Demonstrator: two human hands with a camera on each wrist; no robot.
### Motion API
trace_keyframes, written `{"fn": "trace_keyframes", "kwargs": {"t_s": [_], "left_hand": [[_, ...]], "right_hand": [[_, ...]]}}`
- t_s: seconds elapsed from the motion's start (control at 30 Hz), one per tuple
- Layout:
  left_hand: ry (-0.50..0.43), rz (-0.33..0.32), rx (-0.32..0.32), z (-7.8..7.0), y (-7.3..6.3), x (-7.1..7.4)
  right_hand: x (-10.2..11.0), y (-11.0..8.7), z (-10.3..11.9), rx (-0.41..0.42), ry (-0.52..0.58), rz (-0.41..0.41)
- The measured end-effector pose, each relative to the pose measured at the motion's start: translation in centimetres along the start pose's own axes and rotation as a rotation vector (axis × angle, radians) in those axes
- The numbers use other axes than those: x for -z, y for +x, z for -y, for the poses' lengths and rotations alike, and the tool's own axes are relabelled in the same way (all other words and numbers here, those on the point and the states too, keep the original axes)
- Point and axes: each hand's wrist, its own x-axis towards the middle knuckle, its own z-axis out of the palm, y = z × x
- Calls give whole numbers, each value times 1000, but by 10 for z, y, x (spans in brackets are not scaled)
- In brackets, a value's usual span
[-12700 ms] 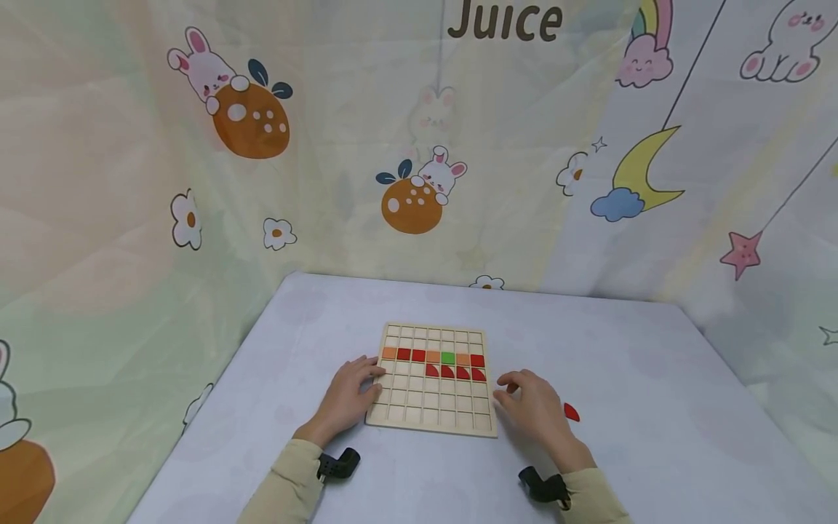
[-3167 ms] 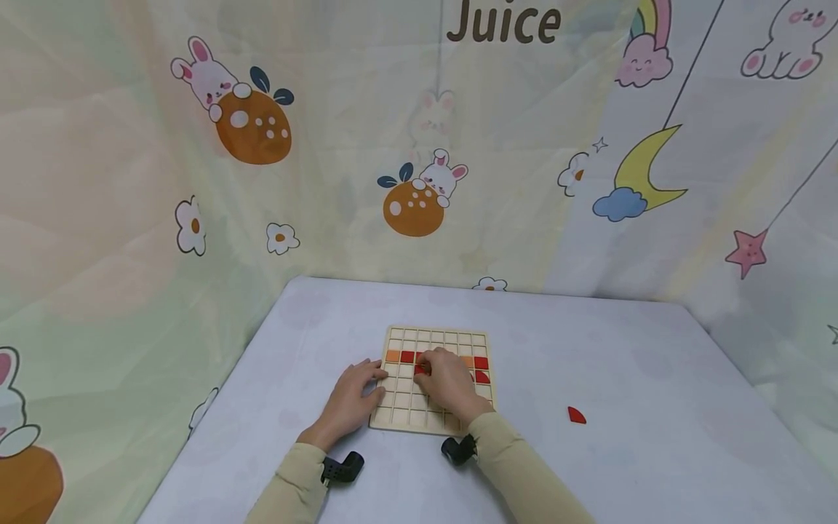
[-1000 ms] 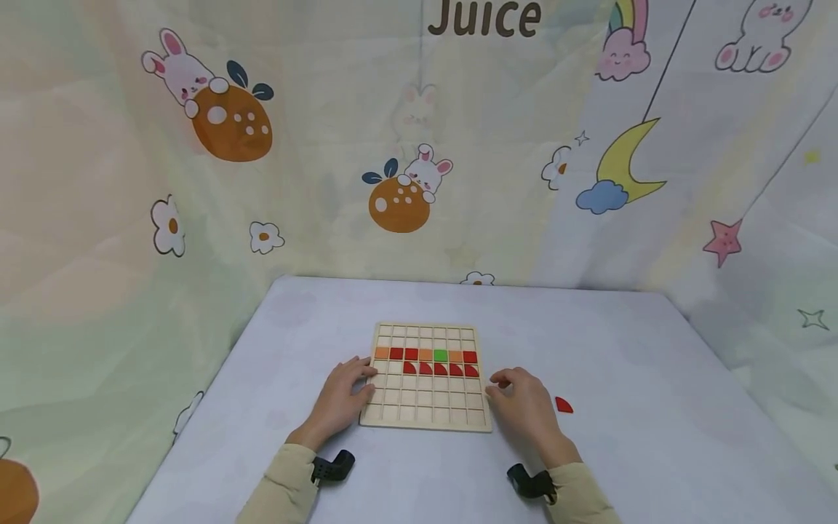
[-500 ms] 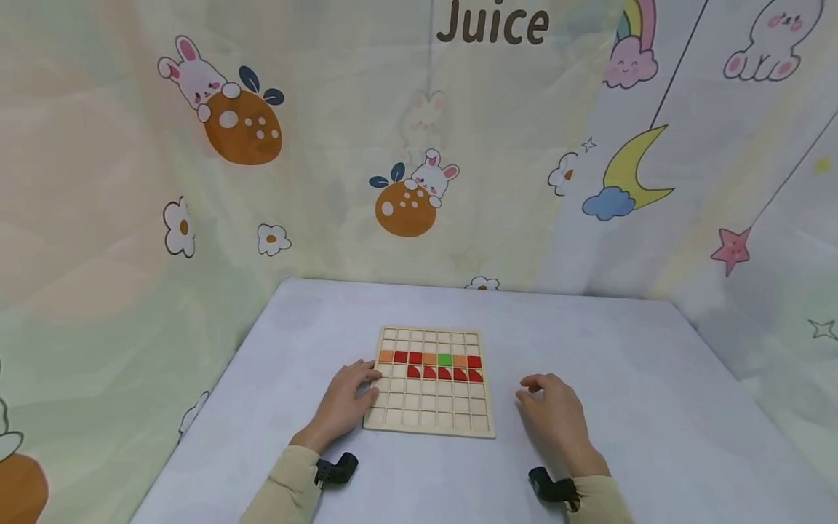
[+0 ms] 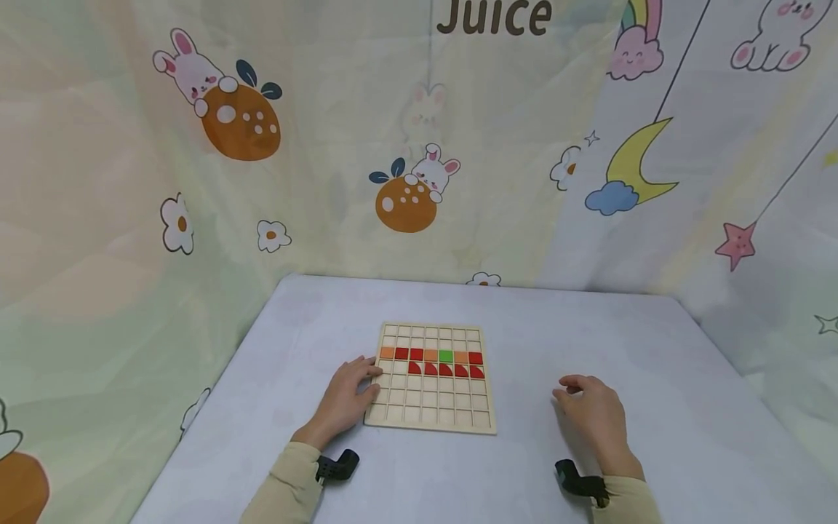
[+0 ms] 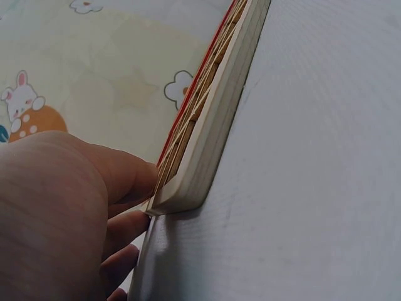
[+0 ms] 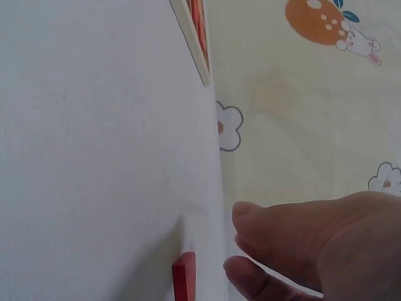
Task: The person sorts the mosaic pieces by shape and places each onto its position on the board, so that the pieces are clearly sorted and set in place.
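Observation:
A wooden grid board (image 5: 431,402) lies on the table, a row of orange, red and green square tiles (image 5: 446,356) across it. Below that row are several red quarter-circle pieces (image 5: 446,370), with two bare cells at the row's left end. My left hand (image 5: 343,399) rests its thumb and fingers against the board's left edge. Well right of the board, my right hand (image 5: 594,416) hovers over the table, thumb and forefinger apart, holding nothing. The right wrist view shows a loose red piece (image 7: 184,277) standing out near these fingertips; in the head view the hand hides it.
The white-covered table (image 5: 524,327) ends at a printed fabric backdrop (image 5: 314,145) behind and at the sides. Each wrist wears a black camera, such as the left camera (image 5: 337,466) and the right camera (image 5: 580,483).
Another red quarter-circle was added at the left of its row since the earliest frame. My right hand left the board and moved right, over the loose red piece. My left hand stays put.

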Motion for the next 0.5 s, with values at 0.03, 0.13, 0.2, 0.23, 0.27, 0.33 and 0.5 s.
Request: {"fn": "trace_keyframes", "kwargs": {"t_s": [0.03, 0.13, 0.2, 0.23, 0.27, 0.33, 0.5], "left_hand": [[0, 0, 0, 0, 0, 0], [2, 3, 2, 0, 0, 0], [2, 1, -1, 0, 0, 0], [2, 0, 0, 0, 0, 0], [1, 0, -1, -1, 0, 0], [-1, -1, -4, 0, 0, 0], [-6, 1, -7, -1, 0, 1]], "right_hand": [[2, 0, -1, -5, -7, 10], [5, 0, -4, -22, -23, 66], [7, 1, -7, -23, -32, 107], [7, 1, -8, -22, -34, 124], [7, 1, -9, -20, -36, 138], [8, 2, -11, -18, -36, 154], [8, 2, -16, -27, -45, 176]]}}
